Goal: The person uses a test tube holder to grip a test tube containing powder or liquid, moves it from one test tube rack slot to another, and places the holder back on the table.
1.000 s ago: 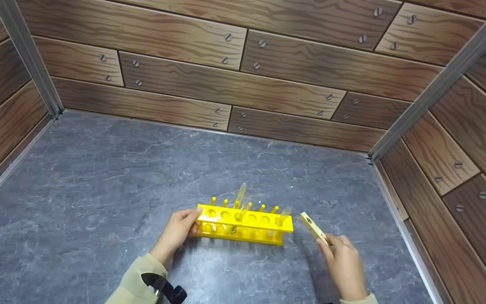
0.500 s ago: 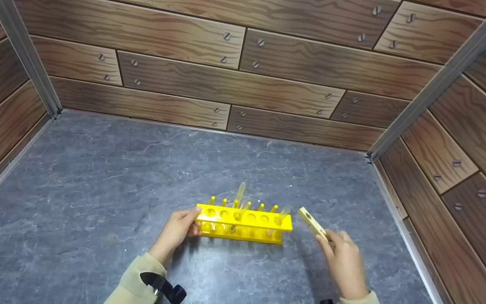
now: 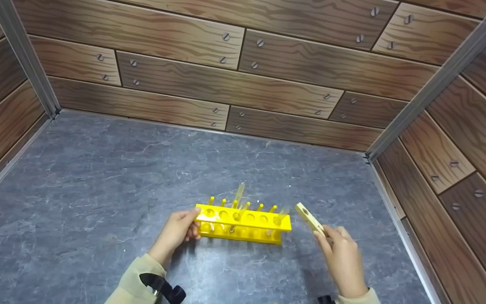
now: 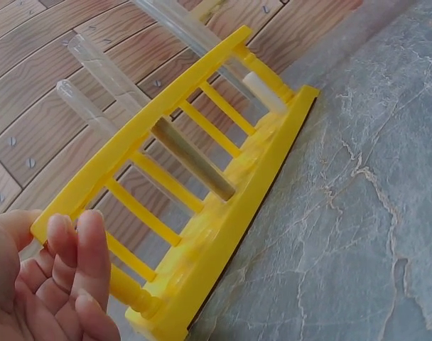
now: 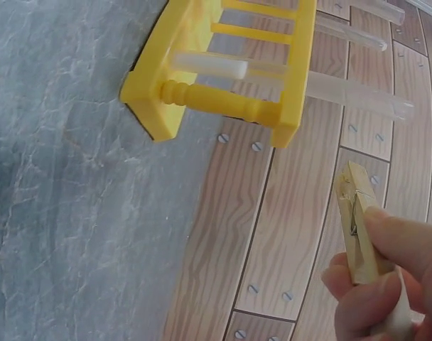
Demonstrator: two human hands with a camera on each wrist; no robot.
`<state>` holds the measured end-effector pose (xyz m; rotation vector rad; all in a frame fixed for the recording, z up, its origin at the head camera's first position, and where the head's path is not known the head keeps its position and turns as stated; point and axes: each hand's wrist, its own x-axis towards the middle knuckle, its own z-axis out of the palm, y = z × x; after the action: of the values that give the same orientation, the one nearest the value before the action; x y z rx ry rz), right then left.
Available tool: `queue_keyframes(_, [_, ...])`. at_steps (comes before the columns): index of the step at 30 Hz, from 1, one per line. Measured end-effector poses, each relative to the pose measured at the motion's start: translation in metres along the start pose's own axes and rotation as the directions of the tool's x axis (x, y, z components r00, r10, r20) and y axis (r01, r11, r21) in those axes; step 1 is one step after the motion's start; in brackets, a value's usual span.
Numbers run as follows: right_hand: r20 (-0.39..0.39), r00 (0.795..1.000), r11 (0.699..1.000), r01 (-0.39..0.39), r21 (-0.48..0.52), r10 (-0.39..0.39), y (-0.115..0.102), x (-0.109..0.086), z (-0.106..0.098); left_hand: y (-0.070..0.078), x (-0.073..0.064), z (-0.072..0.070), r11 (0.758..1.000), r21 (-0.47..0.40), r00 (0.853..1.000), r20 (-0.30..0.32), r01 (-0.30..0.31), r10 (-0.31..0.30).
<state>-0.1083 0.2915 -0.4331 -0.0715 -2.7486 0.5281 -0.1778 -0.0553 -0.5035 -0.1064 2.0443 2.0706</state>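
A yellow test tube rack (image 3: 255, 225) stands on the grey tabletop. My left hand (image 3: 176, 230) grips the left end of its top plate, thumb on top. Several clear test tubes rise out of the holes. In the left wrist view, one tube (image 4: 195, 160) near the middle has brownish contents, and one at the far end has white contents (image 4: 264, 92). Just beyond the rack's right end, my right hand (image 3: 343, 255) pinches a wooden test tube clamp (image 3: 311, 219) between thumb and fingers. Its spring shows in the right wrist view, and its tip points toward the rack's end tube (image 5: 362, 99).
Wood-patterned panels (image 3: 184, 95) wall in the grey tabletop (image 3: 120, 169) at the back and both sides. Metal corner posts (image 3: 437, 84) stand where the panels meet.
My right hand has shifted slightly up and left, bringing the clamp a little nearer the end tube. The rack and my left hand have stayed almost still.
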Motion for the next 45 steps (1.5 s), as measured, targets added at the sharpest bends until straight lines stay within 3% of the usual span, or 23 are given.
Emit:
queue_keyframes(2, [-0.006, 1.000, 1.000, 0.003, -0.002, -0.003, -0.001, 0.000, 0.000, 0.009, -0.007, 0.000, 1.000, 0.009, 1.000, 0.009, -0.001, 0.000])
queue_keyframes(7, [-0.011, 1.000, 1.000, 0.003, 0.000, -0.003, -0.003, -0.001, -0.002, 0.006, -0.006, 0.000, 1.000, 0.021, 1.000, 0.023, 0.011, -0.011])
queue_keyframes(9, [-0.009, 1.000, 1.000, 0.001, -0.001, -0.001, -0.004, -0.001, -0.003, -0.003, 0.000, 0.000, 1.000, 0.023, 1.000, 0.026, 0.015, -0.015])
queue_keyframes(23, [-0.019, 0.999, 0.999, 0.034, -0.004, -0.034, -0.008, -0.001, -0.007, 0.000, -0.001, 0.000, 1.000, 0.006, 0.999, 0.037, 0.006, -0.007])
queue_keyframes(32, [0.000, 0.999, 0.999, 0.038, -0.029, -0.038, -0.014, -0.001, -0.013, 0.025, -0.019, 0.002, 1.000, 0.000, 0.999, 0.045, -0.003, 0.003])
queue_keyframes(36, [-0.001, 0.999, 0.998, 0.051, -0.031, -0.051, -0.017, 0.000, -0.015, 0.028, -0.023, 0.003, 1.000, -0.001, 0.999, 0.034, -0.010, 0.010])
queue_keyframes(40, [-0.020, 0.997, 0.997, 0.067, -0.037, -0.068, -0.020, -0.001, -0.017, 0.022, -0.019, 0.002, 1.000, -0.001, 0.999, 0.036, 0.001, -0.001])
queue_keyframes(45, [-0.026, 0.997, 0.996, 0.075, -0.038, -0.076, -0.024, -0.002, -0.020, 0.005, -0.005, 0.001, 1.000, -0.005, 0.999, 0.037, 0.015, -0.015])
